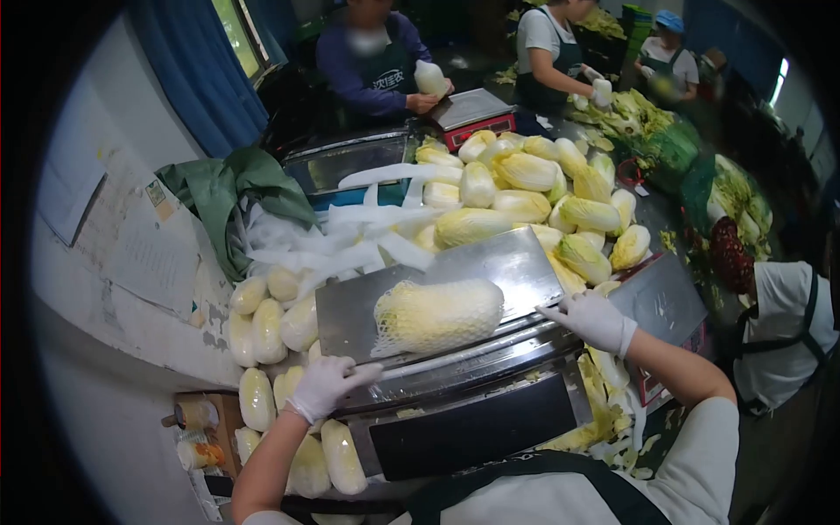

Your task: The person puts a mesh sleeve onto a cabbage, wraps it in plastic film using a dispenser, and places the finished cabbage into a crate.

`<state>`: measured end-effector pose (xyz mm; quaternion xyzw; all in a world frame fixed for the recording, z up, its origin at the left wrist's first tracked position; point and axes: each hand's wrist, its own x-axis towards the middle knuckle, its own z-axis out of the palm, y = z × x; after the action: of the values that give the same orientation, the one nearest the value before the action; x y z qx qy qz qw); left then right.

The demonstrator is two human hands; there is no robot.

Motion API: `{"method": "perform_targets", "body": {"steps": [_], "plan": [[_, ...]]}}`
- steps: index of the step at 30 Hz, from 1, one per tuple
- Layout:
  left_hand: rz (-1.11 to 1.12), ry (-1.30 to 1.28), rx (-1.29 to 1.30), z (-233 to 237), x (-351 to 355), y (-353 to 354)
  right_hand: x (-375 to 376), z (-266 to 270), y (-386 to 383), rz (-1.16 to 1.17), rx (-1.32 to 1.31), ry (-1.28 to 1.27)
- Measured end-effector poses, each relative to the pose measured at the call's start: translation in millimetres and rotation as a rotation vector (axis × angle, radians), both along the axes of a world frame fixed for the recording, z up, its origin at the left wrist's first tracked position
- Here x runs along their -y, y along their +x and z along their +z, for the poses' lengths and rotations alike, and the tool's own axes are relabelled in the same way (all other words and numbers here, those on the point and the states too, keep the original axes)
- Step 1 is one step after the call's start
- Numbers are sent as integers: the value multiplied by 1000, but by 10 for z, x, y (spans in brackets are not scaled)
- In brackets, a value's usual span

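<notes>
A pale cabbage in a white foam net (pixel 439 315) lies on its side on the metal plate of the wrapping machine (pixel 525 267). Below it, a strip of clear film (pixel 464 352) runs across the machine's front. At the film's left end is my left hand (pixel 328 385), white-gloved, its fingers pressed together on the edge. My right hand (pixel 597 321), also gloved, pinches the film's right end, one finger stretched toward the plate's corner. Neither hand touches the cabbage.
Bare cabbages (pixel 516 206) are heaped beyond the plate, foam nets (pixel 306 236) at the left. Wrapped cabbages (pixel 267 332) lie by the left wall. A scale (pixel 661 297) stands at the right. A person (pixel 376 70) holds a cabbage behind another scale (pixel 472 109); other people stand farther right.
</notes>
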<state>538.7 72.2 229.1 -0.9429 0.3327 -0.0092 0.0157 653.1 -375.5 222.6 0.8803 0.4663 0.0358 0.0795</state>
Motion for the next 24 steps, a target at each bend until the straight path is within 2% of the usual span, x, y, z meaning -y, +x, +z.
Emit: {"method": "perform_targets", "body": {"steps": [2,4,5,6,8,10,11,12,14,15,17,18,19,20,21,24], "plan": [[-111,118,42,-236,61,10,-32,-176,72,146,-29,-18],[-65,97,-24,-385,118,40,-55,-352,154,227,-90,-63],[-42,87,-55,-468,130,60,-37,-421,154,160,-156,-45],[0,-50,-46,-614,120,33,-46,-415,113,67,-274,40],[136,-627,-148,-708,216,-70,-74,-339,-30,-108,-509,211],[733,-1062,-800,-316,323,-305,-67,-210,-194,-112,-680,593],[663,-1383,-786,-234,317,-340,-70,100,-238,-237,-799,700],[573,-1509,-575,-77,314,-298,-102,345,-245,-363,-927,801],[680,-1617,-352,11,152,-10,-226,421,-17,-293,-935,1085],[596,-1561,-321,12,165,194,-291,426,73,-254,-935,1223],[426,-1446,-249,-134,218,651,-505,113,356,-117,-606,961],[452,-1267,-456,-416,157,829,-636,-63,507,-48,-435,833],[431,-1068,-459,-538,341,906,-770,-200,544,-17,-500,711],[340,-718,-336,-565,494,912,-891,-376,524,10,-563,585],[401,-920,-394,-564,620,908,-1024,-432,469,-59,-686,769],[467,-1014,-413,-422,661,893,-1041,-441,429,-257,-737,820]]}}
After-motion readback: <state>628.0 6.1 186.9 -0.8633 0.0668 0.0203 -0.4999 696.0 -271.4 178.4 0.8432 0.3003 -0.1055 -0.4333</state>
